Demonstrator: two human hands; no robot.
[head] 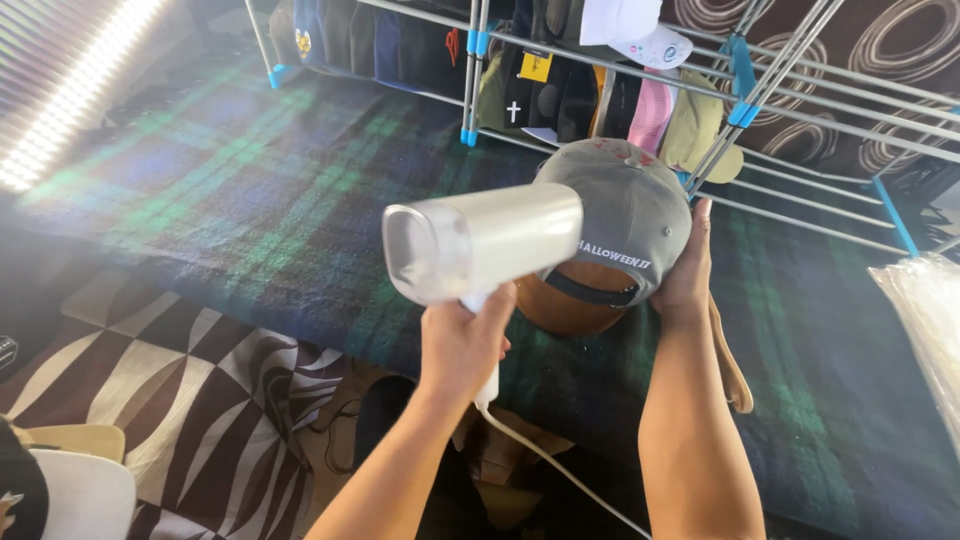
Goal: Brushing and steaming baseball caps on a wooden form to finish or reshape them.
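Note:
My left hand (462, 343) grips the handle of a white handheld garment steamer (480, 240), whose head points right at a grey baseball cap (625, 200). The cap sits over a rounded brown form (565, 308) above the plaid-covered table. My right hand (688, 268) is pressed flat against the cap's right side, holding it. A white cord (560, 468) runs down from the steamer's handle toward the lower right.
A metal rack with blue joints (742, 95) stands behind on the dark green-and-blue plaid cloth (250, 190), hung with several caps (560, 85). A clear plastic bag (925, 320) lies at the right edge. A black-and-white patterned rug (180, 400) covers the floor at lower left.

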